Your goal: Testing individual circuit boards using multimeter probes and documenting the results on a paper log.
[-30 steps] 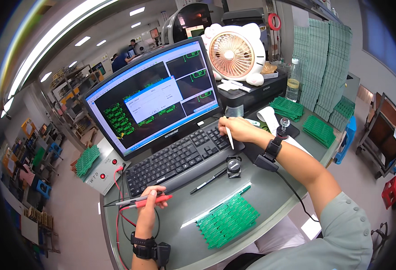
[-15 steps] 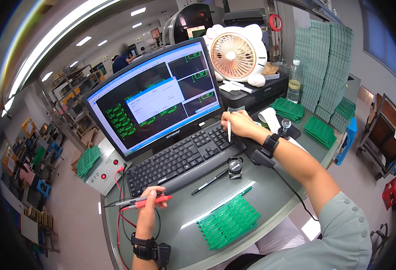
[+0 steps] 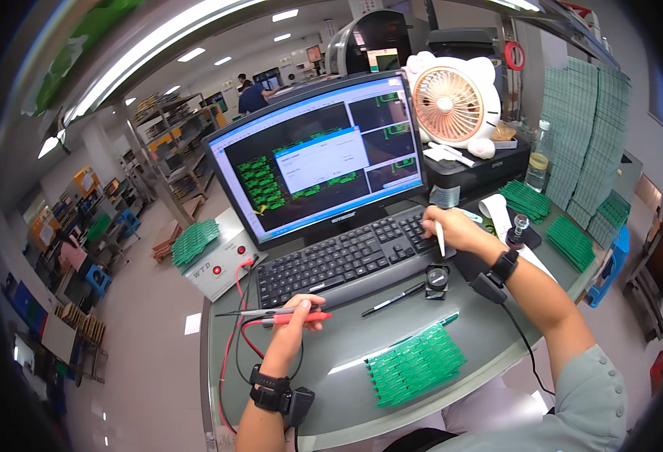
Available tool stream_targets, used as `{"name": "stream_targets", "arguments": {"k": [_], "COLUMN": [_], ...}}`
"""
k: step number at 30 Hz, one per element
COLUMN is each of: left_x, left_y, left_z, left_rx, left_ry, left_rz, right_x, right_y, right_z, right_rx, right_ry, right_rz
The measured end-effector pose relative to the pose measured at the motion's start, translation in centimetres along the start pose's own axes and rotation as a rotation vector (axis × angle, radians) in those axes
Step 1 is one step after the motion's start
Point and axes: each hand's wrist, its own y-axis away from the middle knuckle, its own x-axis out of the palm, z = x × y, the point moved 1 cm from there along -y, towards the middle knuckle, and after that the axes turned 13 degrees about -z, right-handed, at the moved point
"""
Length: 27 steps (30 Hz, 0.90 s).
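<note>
Here at the keyboard (image 3: 346,255), both your hands are busy. Your left hand (image 3: 298,316) is just in front of the keyboard's left end, fingers curled closed and the thumb folded over a red probe (image 3: 310,319) and a grey probe (image 3: 262,311), both lying crosswise in that one grip. And over at the keyboard's right end, there's your right hand (image 3: 458,230), fingers bent and nearly closed around a slim white stick (image 3: 440,238) that slants down out of the grip! Your fingertips are right over the end keys; whether one is being pressed, I cannot tell.

Just in front of the keyboard lie a black pen (image 3: 393,299) and a small round black object (image 3: 437,280). Farther out in front of it, towards you, comes a green circuit-board panel (image 3: 416,366), with a green pen (image 3: 444,322) along its far edge.

Behind the keyboard stands the lit monitor (image 3: 320,162), a dialog window up on its screen. Left of the keyboard sits a pale box (image 3: 215,273) carrying more green boards (image 3: 196,241), and beyond its right end, a white fan (image 3: 452,102) on a black printer (image 3: 473,173).
</note>
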Motion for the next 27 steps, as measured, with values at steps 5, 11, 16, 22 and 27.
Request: {"name": "stream_targets", "arguments": {"k": [5, 11, 16, 22, 27], "left_x": [0.0, 0.1, 0.4, 0.4, 0.4], "left_y": [-0.1, -0.5, -0.6, -0.9, -1.1], "left_z": [0.0, 1.1, 0.9, 1.1, 2.0], "left_rx": [-0.006, 0.002, -0.009, 0.22, 0.189], "left_ry": [-0.019, -0.072, -0.089, -0.218, -0.221], "left_rz": [0.019, 0.069, 0.087, -0.018, 0.011], "right_x": [-0.6, -0.7, -0.6, -1.6, -1.6], "right_y": [2.8, 4.1, 4.0, 3.9, 4.3], "right_z": [-0.2, 0.6, -1.2, 0.9, 0.9], "right_rx": [0.082, 0.115, 0.029, -0.058, -0.062], "right_ry": [0.173, 0.114, 0.257, 0.015, -0.01], "right_rz": [-0.086, -0.102, -0.113, -0.318, -0.3]}}
